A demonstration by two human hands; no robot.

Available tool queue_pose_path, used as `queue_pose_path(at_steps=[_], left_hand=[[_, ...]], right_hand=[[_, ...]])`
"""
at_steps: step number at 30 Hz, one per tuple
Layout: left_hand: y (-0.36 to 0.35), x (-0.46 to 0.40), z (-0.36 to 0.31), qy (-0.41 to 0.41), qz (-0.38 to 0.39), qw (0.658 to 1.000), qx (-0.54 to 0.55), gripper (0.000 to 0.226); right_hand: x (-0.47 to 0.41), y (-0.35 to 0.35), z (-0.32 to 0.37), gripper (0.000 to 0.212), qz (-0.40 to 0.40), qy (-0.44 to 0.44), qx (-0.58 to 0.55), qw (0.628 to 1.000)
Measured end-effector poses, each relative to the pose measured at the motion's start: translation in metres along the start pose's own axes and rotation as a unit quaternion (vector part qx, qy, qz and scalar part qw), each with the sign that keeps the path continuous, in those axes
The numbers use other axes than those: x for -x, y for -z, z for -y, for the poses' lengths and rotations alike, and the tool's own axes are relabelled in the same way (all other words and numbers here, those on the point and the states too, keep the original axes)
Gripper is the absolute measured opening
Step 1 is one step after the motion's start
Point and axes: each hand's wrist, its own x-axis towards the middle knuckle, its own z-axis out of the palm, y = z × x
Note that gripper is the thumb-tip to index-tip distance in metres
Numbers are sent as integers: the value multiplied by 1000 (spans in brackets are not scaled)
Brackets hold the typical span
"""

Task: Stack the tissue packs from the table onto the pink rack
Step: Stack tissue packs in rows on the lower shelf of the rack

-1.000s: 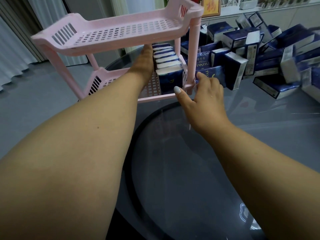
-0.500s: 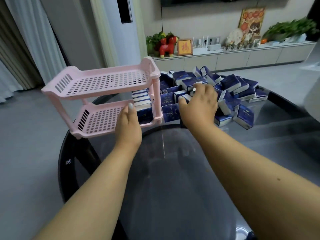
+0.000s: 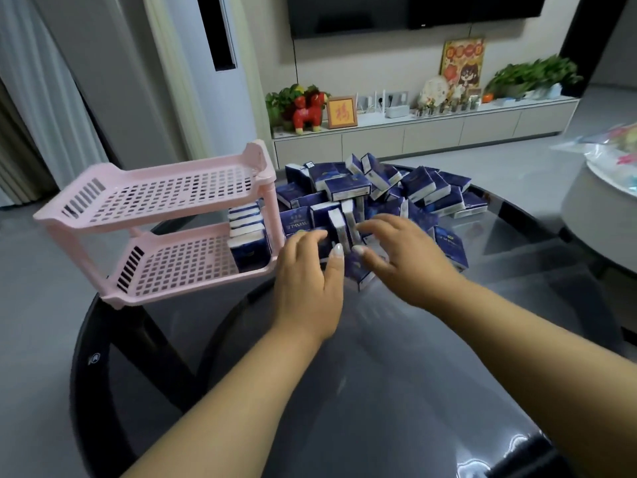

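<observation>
Upright packs (image 3: 339, 229): between both hands, right of pink rack (image 3: 165, 201).
Left hand (image 3: 306, 270): fingers relaxed, touching.
Right hand (image 3: 396, 250): spread, equally near.

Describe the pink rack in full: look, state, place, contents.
The pink rack looks like plastic: two perforated trays on corner posts, upright at the left edge of the dark glass table. The top tray is bare; the bottom holds a row of tissue packs on edge at its right end. Neither hand touches it.
</observation>
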Motion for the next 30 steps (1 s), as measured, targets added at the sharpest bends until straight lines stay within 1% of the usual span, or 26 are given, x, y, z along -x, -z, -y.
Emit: queue_pose_path(at_steps=[2,3,5,7,9,11,13,14,17,20,23,27,30], left_hand=[[-10,-25,-8,3,31,999,-42,52],[-15,-42,-12,12,43,998,-51,55],[-26,-75,-16,50,57,996,-50,63],[-36,-105,-16,107,62,991,-51,69],[-45,-126,-11,175,69,980,-70,74],[-53,-135,-5,230,92,960,-134,81],[-57,-135,0,252,117,940,-199,86],[-58,-133,0,261,126,933,-214,87],[-58,-126,-5,294,159,923,-191,82],[-55,-116,-8,274,185,926,-182,70],[-54,-101,-9,234,196,930,-204,57],[-52,-79,-20,194,197,934,-224,54],[-52,-58,-31,164,194,940,-229,54]], right_hand=[[-10,6,-32,42,-60,-88,-41,993],[-17,8,-49,42,-77,-130,-53,987],[-30,7,-77,42,-87,-199,-70,974],[-39,3,-93,43,-74,-240,-89,964],[-47,-1,-99,49,-51,-255,-101,960],[-54,-4,-100,52,-35,-252,-84,964],[-63,-6,-100,58,-10,-247,-67,967],[-66,-8,-99,62,13,-250,-67,966],[-69,-20,-100,61,82,-255,-55,962],[-64,-28,-99,53,85,-250,-83,961],[-50,-25,-92,44,90,-227,-127,961],[-23,-21,-76,36,84,-189,-147,967],[-3,-17,-70,36,68,-185,-133,971]])
